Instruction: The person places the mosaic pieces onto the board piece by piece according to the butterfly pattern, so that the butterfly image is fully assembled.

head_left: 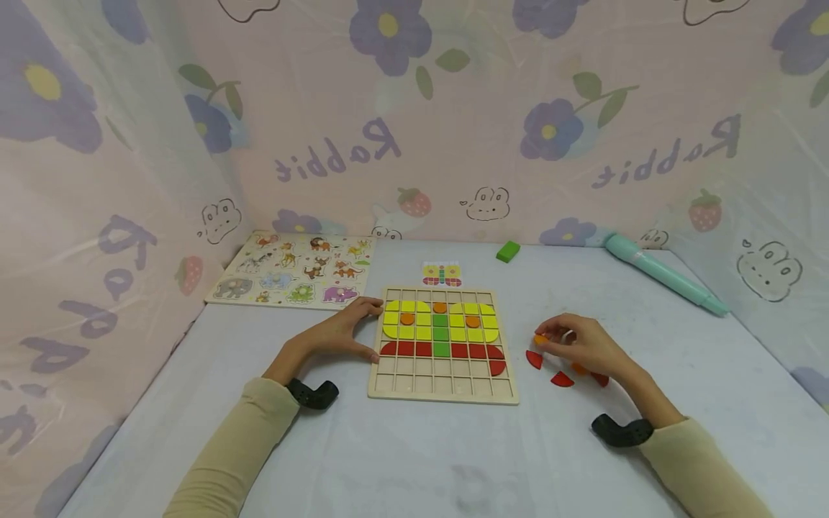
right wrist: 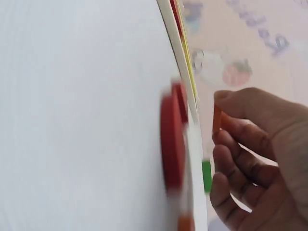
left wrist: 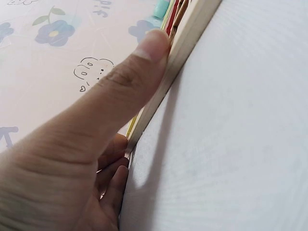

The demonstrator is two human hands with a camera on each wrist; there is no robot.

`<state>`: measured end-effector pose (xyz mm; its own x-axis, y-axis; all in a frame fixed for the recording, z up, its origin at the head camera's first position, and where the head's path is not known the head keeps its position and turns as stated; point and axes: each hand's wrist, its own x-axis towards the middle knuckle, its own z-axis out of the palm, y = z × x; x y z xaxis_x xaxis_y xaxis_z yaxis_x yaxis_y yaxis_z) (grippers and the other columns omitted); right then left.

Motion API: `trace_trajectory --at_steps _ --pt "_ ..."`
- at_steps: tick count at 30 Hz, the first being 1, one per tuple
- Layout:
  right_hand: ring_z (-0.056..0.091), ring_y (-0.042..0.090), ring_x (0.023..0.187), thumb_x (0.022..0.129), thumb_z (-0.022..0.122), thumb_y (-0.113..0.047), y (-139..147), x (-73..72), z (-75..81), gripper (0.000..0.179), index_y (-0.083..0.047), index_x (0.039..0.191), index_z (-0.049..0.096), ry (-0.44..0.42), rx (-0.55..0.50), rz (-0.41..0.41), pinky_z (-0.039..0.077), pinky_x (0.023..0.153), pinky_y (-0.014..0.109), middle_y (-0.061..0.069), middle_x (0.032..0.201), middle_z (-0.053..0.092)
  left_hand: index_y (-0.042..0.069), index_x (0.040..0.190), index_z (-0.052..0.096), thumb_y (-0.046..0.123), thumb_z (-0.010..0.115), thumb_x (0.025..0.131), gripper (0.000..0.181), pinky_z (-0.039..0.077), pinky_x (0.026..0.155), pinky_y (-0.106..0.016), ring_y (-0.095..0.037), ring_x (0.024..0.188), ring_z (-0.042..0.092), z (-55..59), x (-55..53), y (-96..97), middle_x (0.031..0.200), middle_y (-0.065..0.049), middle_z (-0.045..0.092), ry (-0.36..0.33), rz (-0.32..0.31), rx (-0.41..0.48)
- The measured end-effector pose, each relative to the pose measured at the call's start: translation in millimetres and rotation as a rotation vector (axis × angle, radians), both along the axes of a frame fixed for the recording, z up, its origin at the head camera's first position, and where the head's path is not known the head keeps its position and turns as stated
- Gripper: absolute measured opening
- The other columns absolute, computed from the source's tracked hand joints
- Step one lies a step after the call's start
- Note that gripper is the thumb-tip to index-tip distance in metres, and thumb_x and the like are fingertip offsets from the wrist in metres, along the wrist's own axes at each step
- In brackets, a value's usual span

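A wooden grid board [head_left: 443, 397] lies in front of me, with yellow, green, red and orange pieces set in its cells. Along the board's left edge rests my left hand [head_left: 337, 332]; its thumb [left wrist: 130, 72] is extended against the side, and the other fingers touch farther up the edge. To the right of the board, my right hand [head_left: 586, 345] pinches a small orange piece [right wrist: 217, 118] between thumb and fingertips, just above the table. Beneath and beside that hand lie red quarter-round pieces [head_left: 562, 379] and another orange piece [head_left: 579, 369].
Behind the board lies a small pattern card [head_left: 442, 274] printed with a butterfly. An animal puzzle board [head_left: 294, 270] sits at the back left. A green block [head_left: 508, 251] lies near the back wall, and a mint-coloured pen-shaped thing [head_left: 667, 275] is at the back right.
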<state>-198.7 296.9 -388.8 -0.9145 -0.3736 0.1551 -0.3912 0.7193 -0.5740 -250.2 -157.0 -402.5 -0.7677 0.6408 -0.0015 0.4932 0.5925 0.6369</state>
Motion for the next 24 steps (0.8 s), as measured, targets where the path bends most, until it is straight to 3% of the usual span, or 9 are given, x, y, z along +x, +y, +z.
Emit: trace_trajectory --at_steps 12,24 --pt "0.054 0.015 0.075 0.080 0.075 -0.017 -81.3 7.8 2.1 0.024 -0.010 0.101 0.066 0.018 -0.074 0.329 0.048 0.062 0.023 -0.005 0.088 0.063 0.010 0.136 0.042 0.049 0.082 0.064 0.091 0.021 0.113 -0.042 -0.021 0.138 0.023 -0.1 1.2 0.0 0.148 -0.003 0.028 0.005 0.007 -0.004" --pt "0.053 0.014 0.071 0.079 0.075 -0.023 -90.1 6.7 -0.5 0.023 -0.011 0.098 0.069 0.045 -0.046 0.379 0.046 0.060 0.022 -0.005 0.083 0.061 0.009 0.137 0.042 0.046 0.082 0.065 0.090 0.020 0.113 -0.043 -0.023 0.137 0.024 0.4 0.6 0.5 0.147 -0.004 0.028 0.000 0.000 0.001"
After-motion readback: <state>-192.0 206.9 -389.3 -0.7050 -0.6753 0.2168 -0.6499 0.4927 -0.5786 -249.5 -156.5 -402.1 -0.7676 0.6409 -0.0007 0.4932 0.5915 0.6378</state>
